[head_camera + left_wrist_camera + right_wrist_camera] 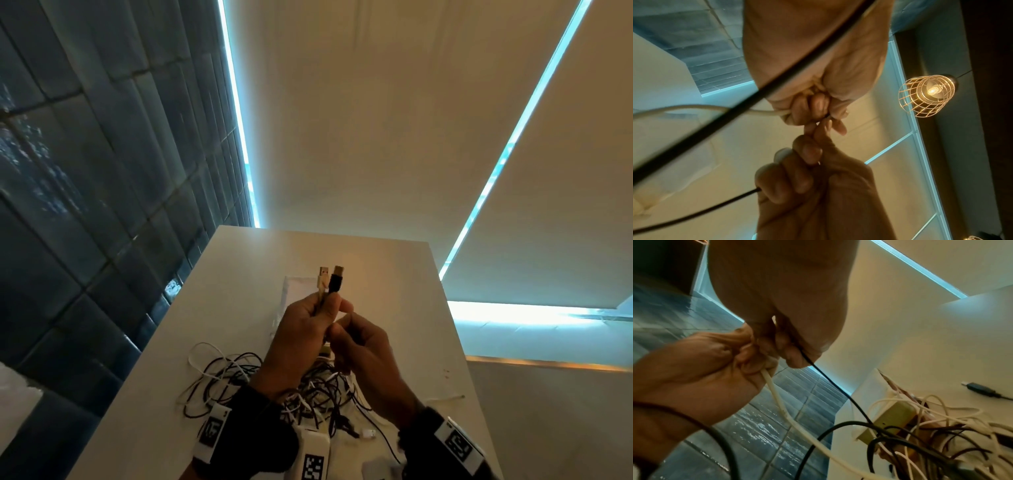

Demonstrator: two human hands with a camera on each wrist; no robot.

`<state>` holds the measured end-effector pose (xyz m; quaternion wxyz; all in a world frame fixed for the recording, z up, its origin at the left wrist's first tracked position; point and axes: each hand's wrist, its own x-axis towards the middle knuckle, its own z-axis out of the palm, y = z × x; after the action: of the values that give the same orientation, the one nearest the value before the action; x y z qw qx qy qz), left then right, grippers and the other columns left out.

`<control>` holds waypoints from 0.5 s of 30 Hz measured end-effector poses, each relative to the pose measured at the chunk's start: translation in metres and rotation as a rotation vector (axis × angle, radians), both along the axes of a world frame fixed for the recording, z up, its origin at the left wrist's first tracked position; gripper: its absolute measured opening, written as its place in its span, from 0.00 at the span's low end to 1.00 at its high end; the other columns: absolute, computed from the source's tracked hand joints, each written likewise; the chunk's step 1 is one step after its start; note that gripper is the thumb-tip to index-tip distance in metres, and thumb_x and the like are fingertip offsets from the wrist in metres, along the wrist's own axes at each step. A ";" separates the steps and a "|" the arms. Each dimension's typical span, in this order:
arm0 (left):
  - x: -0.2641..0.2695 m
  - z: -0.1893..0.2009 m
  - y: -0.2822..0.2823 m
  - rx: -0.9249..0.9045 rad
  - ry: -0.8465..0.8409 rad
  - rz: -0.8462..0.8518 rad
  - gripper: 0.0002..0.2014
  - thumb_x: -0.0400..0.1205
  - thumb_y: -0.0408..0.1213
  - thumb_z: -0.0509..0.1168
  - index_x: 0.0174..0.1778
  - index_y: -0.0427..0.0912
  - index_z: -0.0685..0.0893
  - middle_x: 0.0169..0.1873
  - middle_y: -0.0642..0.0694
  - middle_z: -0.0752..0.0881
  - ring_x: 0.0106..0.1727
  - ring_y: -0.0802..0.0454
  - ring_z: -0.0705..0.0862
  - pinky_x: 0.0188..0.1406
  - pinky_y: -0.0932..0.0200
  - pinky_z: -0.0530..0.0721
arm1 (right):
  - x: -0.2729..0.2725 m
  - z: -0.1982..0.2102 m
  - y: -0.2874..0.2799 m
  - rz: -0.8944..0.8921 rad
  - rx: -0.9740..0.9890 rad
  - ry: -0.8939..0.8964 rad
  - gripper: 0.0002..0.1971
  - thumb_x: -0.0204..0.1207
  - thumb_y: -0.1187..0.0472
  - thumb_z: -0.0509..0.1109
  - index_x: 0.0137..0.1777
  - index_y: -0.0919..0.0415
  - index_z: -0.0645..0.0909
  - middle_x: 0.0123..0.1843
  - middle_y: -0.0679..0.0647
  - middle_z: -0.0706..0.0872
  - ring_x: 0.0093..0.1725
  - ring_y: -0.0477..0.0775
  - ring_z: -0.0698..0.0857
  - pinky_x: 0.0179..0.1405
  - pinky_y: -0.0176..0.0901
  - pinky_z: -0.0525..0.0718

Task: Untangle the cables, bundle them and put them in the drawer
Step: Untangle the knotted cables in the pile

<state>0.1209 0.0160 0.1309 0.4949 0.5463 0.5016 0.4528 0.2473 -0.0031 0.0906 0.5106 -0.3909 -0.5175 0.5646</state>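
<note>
Both hands are raised over a white table (pixel 394 274). My left hand (pixel 325 310) grips a white cable (pixel 764 112) and holds two USB plugs upright side by side, a white plug (pixel 322 281) and a black plug (pixel 336 283). Just below and touching it, my right hand (pixel 342 329) has its fingers curled round a thin black cable (pixel 838 386). This black cable and the white cable (pixel 777 399) both run down into a tangle of black and white cables (pixel 239 380) on the table under my wrists.
A yellow-green box (pixel 894 417) lies under the tangle (pixel 941 431). A loose black USB plug (pixel 980 389) lies on the table. A white flat sheet (pixel 296 287) lies behind my hands. Dark tiled wall (pixel 85 205) stands left; a wire cage lamp (pixel 927 95) hangs above.
</note>
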 end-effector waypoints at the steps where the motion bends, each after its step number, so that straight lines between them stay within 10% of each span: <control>1: 0.000 0.000 0.000 0.014 0.012 0.021 0.15 0.83 0.51 0.58 0.42 0.49 0.87 0.24 0.52 0.81 0.30 0.54 0.82 0.36 0.51 0.85 | -0.002 0.002 0.002 0.006 0.009 0.016 0.09 0.81 0.62 0.65 0.43 0.68 0.80 0.32 0.46 0.82 0.26 0.45 0.73 0.26 0.36 0.75; 7: -0.005 0.003 0.007 0.027 -0.216 0.187 0.18 0.86 0.48 0.54 0.34 0.44 0.79 0.27 0.50 0.82 0.33 0.53 0.81 0.39 0.56 0.81 | -0.002 -0.007 0.013 0.130 0.074 -0.088 0.13 0.83 0.58 0.62 0.39 0.62 0.79 0.30 0.49 0.76 0.28 0.43 0.72 0.29 0.34 0.73; 10: -0.009 0.015 0.006 -0.030 -0.558 0.196 0.18 0.89 0.40 0.51 0.33 0.40 0.74 0.19 0.50 0.68 0.21 0.55 0.64 0.25 0.60 0.68 | -0.004 -0.028 0.017 0.176 0.054 -0.179 0.13 0.84 0.60 0.62 0.38 0.63 0.77 0.31 0.48 0.76 0.30 0.41 0.74 0.31 0.33 0.74; 15: -0.022 0.025 0.002 0.045 -0.615 0.243 0.20 0.90 0.37 0.50 0.31 0.41 0.73 0.21 0.49 0.61 0.22 0.55 0.56 0.22 0.58 0.56 | -0.011 -0.066 0.029 0.147 0.014 -0.343 0.14 0.86 0.60 0.61 0.37 0.57 0.78 0.33 0.52 0.79 0.35 0.46 0.77 0.37 0.39 0.76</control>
<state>0.0984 0.0180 0.1563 0.5533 0.3310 0.3801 0.6632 0.2359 0.0260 0.0250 0.3749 -0.4388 -0.6280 0.5220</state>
